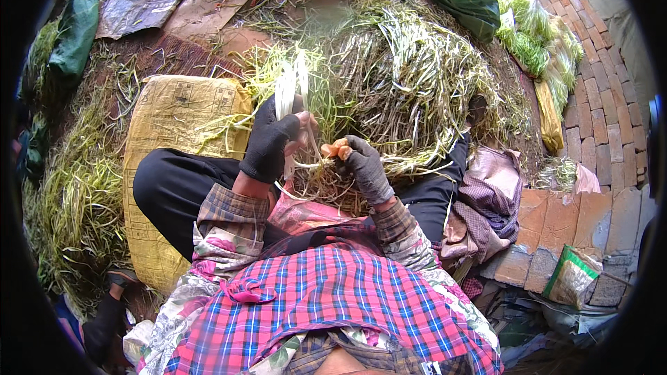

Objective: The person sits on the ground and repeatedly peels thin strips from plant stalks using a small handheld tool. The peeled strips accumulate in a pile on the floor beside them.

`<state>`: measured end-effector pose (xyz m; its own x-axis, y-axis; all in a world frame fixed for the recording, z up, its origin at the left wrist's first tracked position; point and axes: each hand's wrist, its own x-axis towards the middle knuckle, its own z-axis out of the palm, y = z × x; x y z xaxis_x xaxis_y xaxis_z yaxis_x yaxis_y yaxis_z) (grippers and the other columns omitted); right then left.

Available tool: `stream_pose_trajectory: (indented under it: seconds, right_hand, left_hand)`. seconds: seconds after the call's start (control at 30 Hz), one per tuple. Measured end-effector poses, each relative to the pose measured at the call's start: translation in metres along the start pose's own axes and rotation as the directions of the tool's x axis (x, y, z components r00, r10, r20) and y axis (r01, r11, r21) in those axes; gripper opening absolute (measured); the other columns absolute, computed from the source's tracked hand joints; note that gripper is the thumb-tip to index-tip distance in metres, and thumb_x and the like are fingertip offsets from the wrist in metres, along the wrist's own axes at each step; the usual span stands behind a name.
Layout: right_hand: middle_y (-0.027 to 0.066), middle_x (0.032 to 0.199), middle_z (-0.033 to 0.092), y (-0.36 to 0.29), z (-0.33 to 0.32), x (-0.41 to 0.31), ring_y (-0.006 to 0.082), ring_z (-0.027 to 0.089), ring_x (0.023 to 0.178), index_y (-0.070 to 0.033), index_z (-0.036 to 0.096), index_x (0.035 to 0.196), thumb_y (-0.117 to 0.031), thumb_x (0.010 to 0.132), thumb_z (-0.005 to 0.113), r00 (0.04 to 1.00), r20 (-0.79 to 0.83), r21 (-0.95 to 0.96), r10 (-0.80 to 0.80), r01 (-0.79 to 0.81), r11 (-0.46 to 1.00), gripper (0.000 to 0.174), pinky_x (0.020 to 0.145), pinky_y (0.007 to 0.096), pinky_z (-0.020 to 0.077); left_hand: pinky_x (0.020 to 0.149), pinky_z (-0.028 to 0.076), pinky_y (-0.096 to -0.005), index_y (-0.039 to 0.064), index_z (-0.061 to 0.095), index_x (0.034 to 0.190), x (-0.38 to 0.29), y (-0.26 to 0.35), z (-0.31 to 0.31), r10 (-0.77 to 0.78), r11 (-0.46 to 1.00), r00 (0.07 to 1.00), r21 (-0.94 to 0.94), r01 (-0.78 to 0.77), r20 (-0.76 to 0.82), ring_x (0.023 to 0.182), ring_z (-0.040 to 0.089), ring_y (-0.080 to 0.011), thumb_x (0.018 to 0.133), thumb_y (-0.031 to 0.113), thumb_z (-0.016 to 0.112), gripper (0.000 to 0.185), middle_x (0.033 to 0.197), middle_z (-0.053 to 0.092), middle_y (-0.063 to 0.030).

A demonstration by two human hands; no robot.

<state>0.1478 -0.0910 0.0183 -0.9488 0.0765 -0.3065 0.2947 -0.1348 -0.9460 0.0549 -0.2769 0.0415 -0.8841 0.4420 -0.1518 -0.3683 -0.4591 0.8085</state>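
Observation:
My left hand (273, 138), in a black fingerless glove, grips a small bunch of pale leafy stalks (285, 91). Their white parts rise above my fist, and a few thin stalks bend down below it. My right hand (365, 166) wears a grey fingerless glove, with orange coverings at its fingertips. Its fingers are drawn together close to a drooping white stalk; whether they pinch it cannot be told. Just under both hands lies a tangle of brownish stalk waste (328, 187). A large heap of long green-white stalks (417, 78) spreads before my lap.
A yellow woven sack (177, 120) lies beside my left knee. More loose stalks (86, 203) are piled at far left. Bundled pale greens (536, 36) stand by the brick paving (599, 73). A crumpled checked cloth (484, 203) rests by my right leg. Another person's foot (122, 276) shows at lower left.

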Motion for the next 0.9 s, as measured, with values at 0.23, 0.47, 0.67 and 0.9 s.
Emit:
stream_pose_trajectory:
  seconds: [0.23,0.47,0.67,0.9]
  right_hand:
    - [0.0063,0.110,0.064,-0.024,0.014,-0.016,0.0124,0.058,0.101,0.000,0.059,0.118,-0.006,0.086,0.064,0.973,0.227,-0.189,-0.038,0.082,0.979,0.033,0.090,0.0281,0.0459]
    - [0.0054,0.084,0.064,-0.009,0.019,-0.012,0.0108,0.059,0.077,0.000,0.064,0.098,-0.008,0.087,0.063,0.979,0.136,-0.263,-0.150,0.182,0.948,0.013,0.070,0.0281,0.0492]
    - [0.0063,0.072,0.058,-0.018,0.021,-0.015,0.0117,0.055,0.069,0.000,0.059,0.085,-0.019,0.092,0.054,0.968,0.229,-0.403,-0.106,0.193,0.895,0.021,0.063,0.0288,0.0458]
    - [-0.0020,0.069,0.051,-0.003,0.025,-0.046,0.0068,0.045,0.065,-0.002,0.058,0.083,-0.025,0.093,0.050,0.921,0.367,-0.200,0.129,-0.058,0.978,0.027,0.060,0.0243,0.0409]
  left_hand:
    - [0.037,0.032,-0.0178,0.000,0.051,0.108,0.002,-0.002,0.000,-0.018,1.000,1.000,-0.009,0.018,-0.007,0.049,0.051,-0.0073,0.086,0.009,0.056,0.024,0.081,0.063,-0.0106]
    - [0.040,0.035,-0.0184,0.001,0.057,0.105,-0.001,0.000,0.011,-0.112,0.991,0.980,0.093,0.097,0.166,0.047,0.049,-0.0057,0.090,0.016,0.057,0.021,0.076,0.063,-0.0077]
    - [0.044,0.036,-0.0196,0.000,0.059,0.102,0.002,-0.031,0.011,-0.027,0.997,0.997,0.075,0.022,0.068,0.047,0.048,-0.0053,0.091,0.018,0.058,0.020,0.066,0.057,-0.0028]
    - [0.031,0.024,-0.0205,0.005,0.055,0.102,0.012,-0.010,-0.008,-0.055,0.997,0.969,0.039,0.066,-0.241,0.034,0.031,-0.0041,0.094,0.020,0.056,0.017,0.059,0.049,0.0019]
